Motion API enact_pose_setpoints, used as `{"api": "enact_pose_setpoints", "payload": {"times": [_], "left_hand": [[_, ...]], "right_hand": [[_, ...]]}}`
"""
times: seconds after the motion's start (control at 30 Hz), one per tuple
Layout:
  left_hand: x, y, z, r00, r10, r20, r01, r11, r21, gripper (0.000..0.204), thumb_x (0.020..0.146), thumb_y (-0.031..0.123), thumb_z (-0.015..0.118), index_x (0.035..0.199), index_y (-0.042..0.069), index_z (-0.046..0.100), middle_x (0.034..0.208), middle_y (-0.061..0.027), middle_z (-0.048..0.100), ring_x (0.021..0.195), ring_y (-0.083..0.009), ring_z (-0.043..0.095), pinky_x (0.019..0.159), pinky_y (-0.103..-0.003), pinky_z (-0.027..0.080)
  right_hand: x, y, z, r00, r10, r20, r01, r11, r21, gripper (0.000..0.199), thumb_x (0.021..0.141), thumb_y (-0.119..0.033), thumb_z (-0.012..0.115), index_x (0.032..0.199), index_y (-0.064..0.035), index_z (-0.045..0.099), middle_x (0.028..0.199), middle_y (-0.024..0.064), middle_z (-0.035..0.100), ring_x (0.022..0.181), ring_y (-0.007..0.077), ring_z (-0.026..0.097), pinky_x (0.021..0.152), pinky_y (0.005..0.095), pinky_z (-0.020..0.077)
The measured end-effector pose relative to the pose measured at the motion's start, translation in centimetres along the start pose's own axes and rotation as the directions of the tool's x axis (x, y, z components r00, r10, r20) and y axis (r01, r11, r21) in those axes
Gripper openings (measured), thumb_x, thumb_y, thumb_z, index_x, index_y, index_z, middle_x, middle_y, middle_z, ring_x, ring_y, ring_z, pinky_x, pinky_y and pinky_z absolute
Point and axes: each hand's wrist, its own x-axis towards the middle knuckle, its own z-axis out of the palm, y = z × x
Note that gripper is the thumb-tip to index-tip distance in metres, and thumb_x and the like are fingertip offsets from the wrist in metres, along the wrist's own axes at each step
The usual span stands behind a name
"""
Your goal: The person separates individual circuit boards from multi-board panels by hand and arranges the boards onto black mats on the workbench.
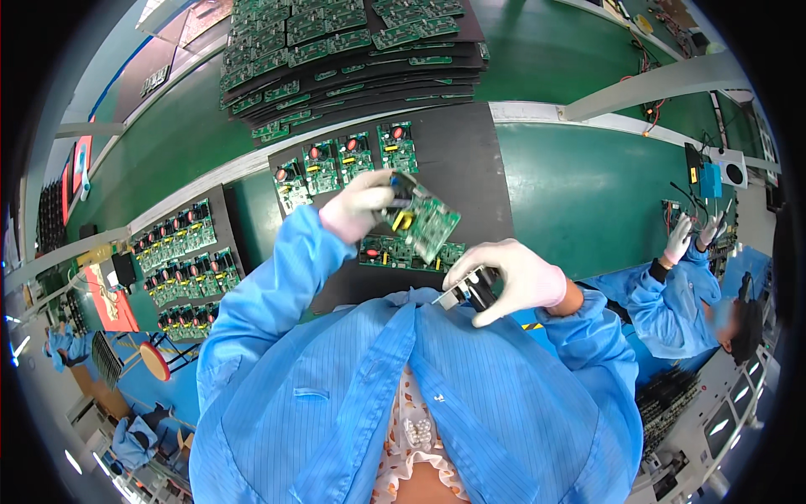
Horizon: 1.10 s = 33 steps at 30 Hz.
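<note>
My left hand (359, 207), in a white glove, grips a green circuit board (434, 228) by its upper left end. The board is tilted above a black sheet (457, 160) and carries a yellow part and dark components. In my right hand (519, 281), also gloved in white, is a black part with a silver metal end (475, 291), close to my chest; its exact kind is unclear. Behind my left hand, several populated circuit boards (356, 157) stand in a row on the sheet. More boards (384, 254) lie nearer to me, partly covered by the held board.
A tall stack of black sheets bearing green boards (327, 38) rises at the back. On the left, another black sheet holds rows of finished-looking boards (180, 273). The green tabletop (571, 197) extends right, where a gloved co-worker (684, 302) sits near a blue box (710, 180).
</note>
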Motion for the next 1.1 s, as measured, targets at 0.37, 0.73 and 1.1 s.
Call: {"api": "enact_pose_setpoints", "payload": {"times": [0.37, 0.73, 1.1], "left_hand": [[17.8, 2.6, 0.3, 0.973, 0.23, -0.015, 0.064, -0.208, 0.976, 0.052, 0.072, 0.021, 0.076, 0.12, 0.009, 0.063, 0.12, -0.0111, 0.063, 0.112, -0.0304, 0.058, 0.095, -0.044, 0.045], [8.3, -6.4, 1.9, 0.762, 0.579, 0.289, -0.078, -0.361, 0.929, 0.055, 0.069, 0.022, 0.077, 0.121, 0.012, 0.06, 0.137, -0.0106, 0.051, 0.125, -0.0311, 0.049, 0.103, -0.048, 0.039], [-8.3, -16.1, -3.9, 0.699, 0.641, -0.317, 0.233, 0.215, 0.948, 0.058, 0.074, 0.021, 0.076, 0.127, 0.005, 0.059, 0.125, -0.0129, 0.057, 0.111, -0.0341, 0.057, 0.097, -0.039, 0.045]], "right_hand": [[12.5, 17.6, -7.6, 0.582, 0.253, -0.773, 0.06, 0.935, 0.351, 0.067, 0.083, -0.027, 0.077, 0.136, 0.0043, 0.053, 0.125, 0.0186, 0.061, 0.109, 0.0243, 0.061, 0.093, 0.0321, 0.0491], [16.5, 16.9, -6.6, 0.388, 0.266, -0.882, -0.555, 0.832, 0.007, 0.075, 0.084, -0.066, 0.057, 0.134, -0.0102, 0.059, 0.127, 0.0188, 0.052, 0.118, 0.0371, 0.053, 0.099, 0.0433, 0.046], [11.6, 12.0, 0.2, 0.653, -0.175, -0.736, -0.225, 0.884, -0.41, 0.035, 0.079, -0.028, 0.076, 0.106, -0.0071, 0.069, 0.109, 0.0119, 0.062, 0.09, 0.0252, 0.06, 0.081, 0.0349, 0.0502]]}}
